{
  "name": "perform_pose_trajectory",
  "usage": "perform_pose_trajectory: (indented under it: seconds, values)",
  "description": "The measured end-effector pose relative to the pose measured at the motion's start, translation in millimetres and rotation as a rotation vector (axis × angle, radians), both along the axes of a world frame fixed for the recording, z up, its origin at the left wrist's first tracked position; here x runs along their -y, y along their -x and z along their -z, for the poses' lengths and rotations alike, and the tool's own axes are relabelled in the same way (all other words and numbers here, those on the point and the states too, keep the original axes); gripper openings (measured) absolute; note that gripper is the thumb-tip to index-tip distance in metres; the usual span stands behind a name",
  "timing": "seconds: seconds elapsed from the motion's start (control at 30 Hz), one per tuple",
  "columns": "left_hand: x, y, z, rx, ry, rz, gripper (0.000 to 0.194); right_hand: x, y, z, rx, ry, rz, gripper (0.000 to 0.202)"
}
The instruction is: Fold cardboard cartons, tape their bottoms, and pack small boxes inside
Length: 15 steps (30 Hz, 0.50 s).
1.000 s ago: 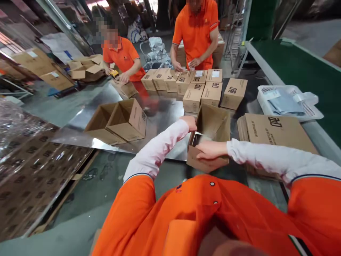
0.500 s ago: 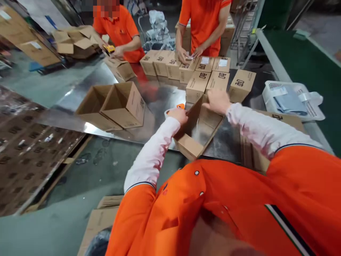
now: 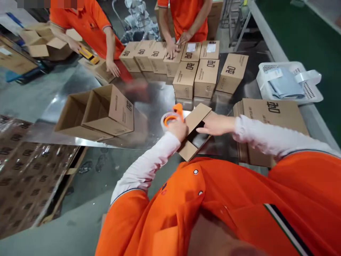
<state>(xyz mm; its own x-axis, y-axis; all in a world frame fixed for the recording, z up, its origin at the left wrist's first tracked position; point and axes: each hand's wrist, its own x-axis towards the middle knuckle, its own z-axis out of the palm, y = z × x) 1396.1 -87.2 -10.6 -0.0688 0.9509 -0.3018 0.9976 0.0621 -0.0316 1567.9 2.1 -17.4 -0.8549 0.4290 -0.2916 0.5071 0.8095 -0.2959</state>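
Note:
Fingers wrapped round an orange tape dispenser with a roll of clear tape, my left hand rests against the left side of a cardboard box. The box stands at the table's near edge, with its two end flaps folded inward and a dark gap between them. My right hand lies over the box's right side, fingers stretched toward the gap; its thumb is hard to make out. Left of my hands, two open-topped cartons sit side by side on the metal table.
Several closed boxes stand in rows across the table. Flat cardboard is stacked at right, below a white basket holding blue cloth-like material. Two co-workers in orange shirts work opposite, one holding a yellow tape dispenser.
The end flaps of my box have folded inward over its opening. My right hand has come down onto the box. The co-worker at left has moved the yellow dispenser over a carton.

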Motion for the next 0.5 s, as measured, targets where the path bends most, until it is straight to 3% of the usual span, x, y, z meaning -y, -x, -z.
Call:
perform_pose_trajectory:
  seconds: [0.07,0.13,0.27,0.37,0.5]
  values:
    - [-2.9,20.8,-4.9,0.009,0.012,-0.01,0.046,23.0,-3.5,-0.7,-0.141,-0.096,-0.12,0.057]
    - [-5.1,37.0,-7.0,0.005,0.027,-0.001,0.045,39.2,6.6,11.1,-0.286,-0.227,-0.145,0.067]
    - [-5.6,50.1,-3.6,-0.012,0.072,0.029,0.045,42.9,42.9,57.6,-0.358,-0.318,-0.004,0.074]
    - [-4.6,51.9,-0.7,-0.017,0.081,0.052,0.044,43.9,51.0,82.8,-0.345,-0.3,0.014,0.071]
    - [-3.7,47.1,2.7,-0.019,0.073,0.072,0.046,60.5,39.3,82.7,-0.372,-0.254,-0.043,0.1]
